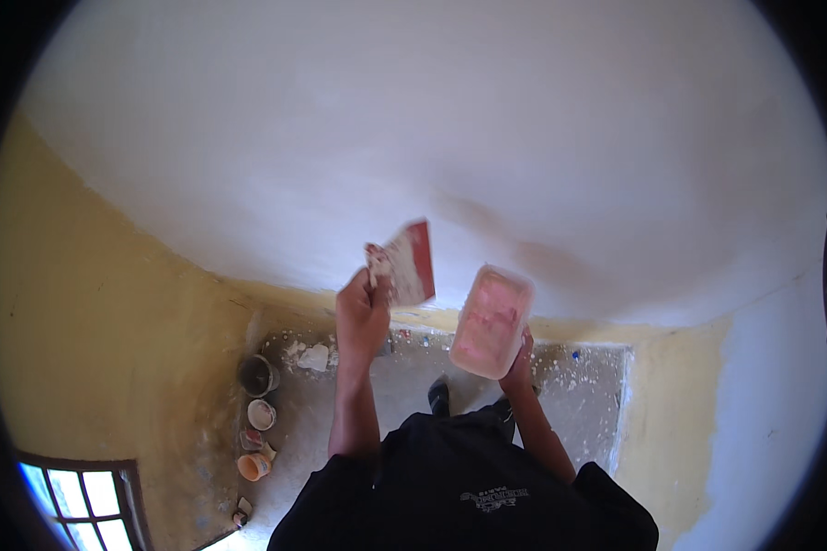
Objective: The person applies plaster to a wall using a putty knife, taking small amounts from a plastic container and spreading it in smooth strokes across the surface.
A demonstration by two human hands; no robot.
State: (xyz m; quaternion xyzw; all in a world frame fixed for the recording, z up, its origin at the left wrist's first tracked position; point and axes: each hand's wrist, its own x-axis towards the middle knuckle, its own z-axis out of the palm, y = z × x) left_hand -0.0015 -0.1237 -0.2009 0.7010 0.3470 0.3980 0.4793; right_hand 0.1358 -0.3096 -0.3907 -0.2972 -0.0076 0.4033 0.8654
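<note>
The left hand (362, 317) is raised in front of the white wall (432, 138), fingers curled tight round the handle of a putty knife (407, 264); its broad blade, red along the far edge and smeared with pale filler, tilts up and to the right, standing close to the plaster though I cannot tell whether it touches; held that way, the loaded face is turned toward the wall rather than toward the floor. The right hand (518, 365) is closed under the lower end of a translucent plastic tub (493, 321), pinkish inside with filler; the tub is tipped so its open mouth faces the person, just beside the blade, which seems a sensible way to keep the mix within easy reach of the knife. The two hands are apart, each clamped on its own tool, both at about chest height above the black shirt (469, 487).

Beyond them the wall shows a faintly darker, pinkish patch (533, 248) to the right of the blade; below, a yellow painted band (110, 312) runs along the left and the bottom of the wall; the spattered concrete floor (368, 386) carries a dark bucket (257, 375), a smaller pale pot (262, 414) and an orange cup (254, 466), set in a row against the left wall, out from underfoot; a barred window (87, 496) sits at the lower left.
</note>
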